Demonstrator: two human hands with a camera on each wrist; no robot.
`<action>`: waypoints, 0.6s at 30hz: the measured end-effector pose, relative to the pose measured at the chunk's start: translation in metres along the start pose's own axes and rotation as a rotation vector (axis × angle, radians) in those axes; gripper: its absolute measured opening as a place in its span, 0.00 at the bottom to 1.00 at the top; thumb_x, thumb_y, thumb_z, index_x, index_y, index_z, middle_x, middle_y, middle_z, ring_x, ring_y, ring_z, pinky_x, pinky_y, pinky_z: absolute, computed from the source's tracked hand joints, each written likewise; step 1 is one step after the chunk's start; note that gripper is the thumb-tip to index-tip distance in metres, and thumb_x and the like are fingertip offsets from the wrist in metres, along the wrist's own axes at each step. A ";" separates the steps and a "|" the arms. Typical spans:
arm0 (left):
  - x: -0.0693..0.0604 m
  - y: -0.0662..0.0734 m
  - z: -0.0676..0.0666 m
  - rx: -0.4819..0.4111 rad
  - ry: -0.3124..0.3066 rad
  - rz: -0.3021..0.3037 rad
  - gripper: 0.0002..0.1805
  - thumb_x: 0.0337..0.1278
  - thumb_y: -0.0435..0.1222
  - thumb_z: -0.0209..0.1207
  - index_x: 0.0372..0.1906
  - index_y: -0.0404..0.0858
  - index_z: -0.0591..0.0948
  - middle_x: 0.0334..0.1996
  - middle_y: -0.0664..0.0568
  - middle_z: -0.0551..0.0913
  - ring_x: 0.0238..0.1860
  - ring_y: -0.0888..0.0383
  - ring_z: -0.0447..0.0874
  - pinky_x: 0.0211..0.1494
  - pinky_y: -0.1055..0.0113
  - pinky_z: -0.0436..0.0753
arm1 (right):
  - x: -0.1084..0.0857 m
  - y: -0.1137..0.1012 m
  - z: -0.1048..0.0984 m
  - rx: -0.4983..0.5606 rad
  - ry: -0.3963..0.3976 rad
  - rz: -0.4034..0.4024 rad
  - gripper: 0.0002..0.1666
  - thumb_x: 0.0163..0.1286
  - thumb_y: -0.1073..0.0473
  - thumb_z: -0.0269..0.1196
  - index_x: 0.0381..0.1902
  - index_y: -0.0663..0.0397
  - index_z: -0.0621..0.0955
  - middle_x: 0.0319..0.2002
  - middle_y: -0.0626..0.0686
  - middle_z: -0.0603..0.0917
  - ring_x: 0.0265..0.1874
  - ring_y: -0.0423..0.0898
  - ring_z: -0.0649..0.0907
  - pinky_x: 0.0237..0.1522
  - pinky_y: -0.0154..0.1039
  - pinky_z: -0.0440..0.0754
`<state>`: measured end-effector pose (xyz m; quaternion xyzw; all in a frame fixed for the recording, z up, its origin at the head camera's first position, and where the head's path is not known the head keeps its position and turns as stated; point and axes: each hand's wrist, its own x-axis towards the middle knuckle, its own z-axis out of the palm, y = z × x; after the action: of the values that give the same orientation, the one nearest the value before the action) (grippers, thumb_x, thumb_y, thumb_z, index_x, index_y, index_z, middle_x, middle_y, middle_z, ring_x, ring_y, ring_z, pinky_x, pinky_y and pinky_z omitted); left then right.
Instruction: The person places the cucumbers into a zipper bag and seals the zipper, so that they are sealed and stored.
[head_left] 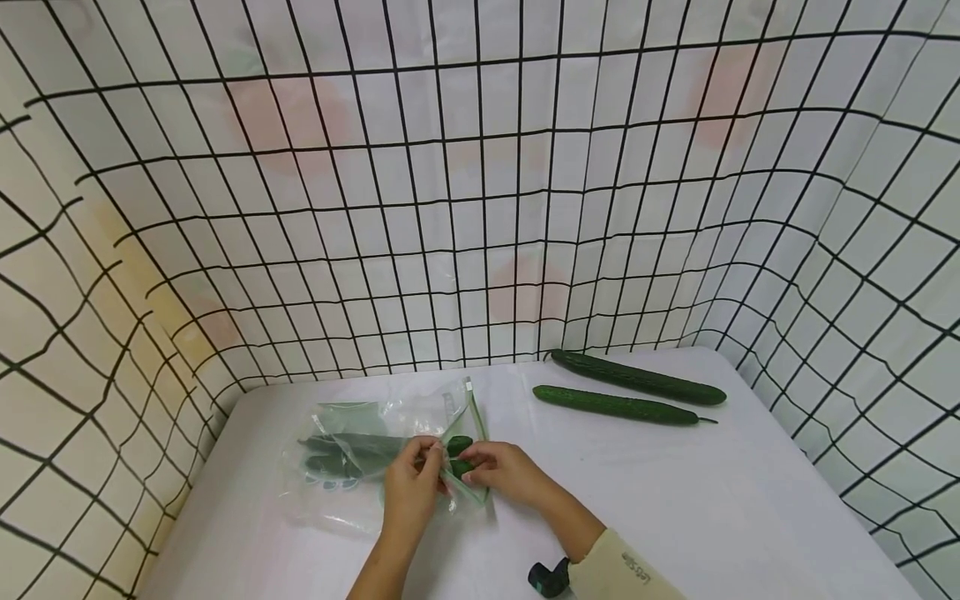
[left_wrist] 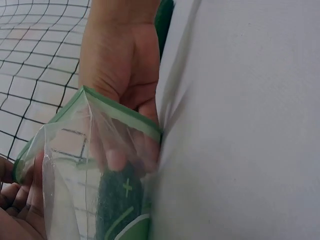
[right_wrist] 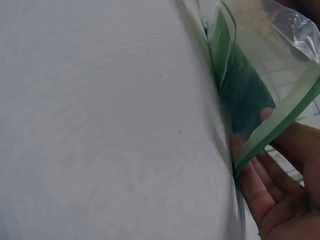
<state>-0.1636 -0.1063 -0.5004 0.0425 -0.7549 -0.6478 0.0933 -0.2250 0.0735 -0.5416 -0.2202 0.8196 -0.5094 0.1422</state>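
A clear zip bag (head_left: 341,512) with a green rim lies on the table, its mouth toward the right. Inside, cucumbers (head_left: 352,450) lie side by side, their near ends (head_left: 460,446) showing at the opening. My left hand (head_left: 416,475) pinches the bag's rim and holds the mouth apart. With fingers reaching through the mouth, my right hand (head_left: 506,471) grips a cucumber's end; the right wrist view shows thumb and fingers either side of that cucumber (right_wrist: 247,95). Through the plastic in the left wrist view, the cucumber (left_wrist: 117,197) sits just below the right fingertips.
Two loose cucumbers (head_left: 637,379) (head_left: 615,405) lie at the back right of the white table (head_left: 675,500). Black wire mesh (head_left: 480,200) stands around the back and sides. A small dark device (head_left: 547,577) is at the right wrist.
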 end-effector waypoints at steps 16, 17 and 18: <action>0.002 0.004 -0.005 -0.027 0.035 0.015 0.06 0.71 0.32 0.56 0.42 0.34 0.82 0.29 0.44 0.79 0.17 0.57 0.80 0.23 0.56 0.88 | 0.004 -0.002 0.006 -0.120 0.085 0.057 0.19 0.65 0.55 0.71 0.52 0.53 0.87 0.39 0.48 0.83 0.36 0.38 0.80 0.35 0.29 0.80; 0.002 0.004 -0.005 -0.029 0.034 0.011 0.06 0.71 0.31 0.56 0.42 0.35 0.83 0.29 0.44 0.79 0.17 0.57 0.80 0.23 0.57 0.88 | 0.003 -0.002 0.005 -0.106 0.089 0.063 0.19 0.65 0.54 0.71 0.53 0.54 0.86 0.40 0.49 0.83 0.36 0.38 0.81 0.35 0.29 0.81; 0.002 0.004 -0.006 -0.029 0.033 0.010 0.06 0.71 0.32 0.56 0.42 0.35 0.82 0.30 0.44 0.79 0.17 0.57 0.80 0.23 0.57 0.88 | 0.002 -0.002 0.005 -0.089 0.093 0.069 0.20 0.66 0.54 0.71 0.54 0.54 0.86 0.41 0.49 0.84 0.37 0.39 0.82 0.35 0.29 0.82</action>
<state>-0.1646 -0.1114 -0.4955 0.0483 -0.7438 -0.6576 0.1096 -0.2242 0.0678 -0.5418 -0.1740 0.8543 -0.4770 0.1113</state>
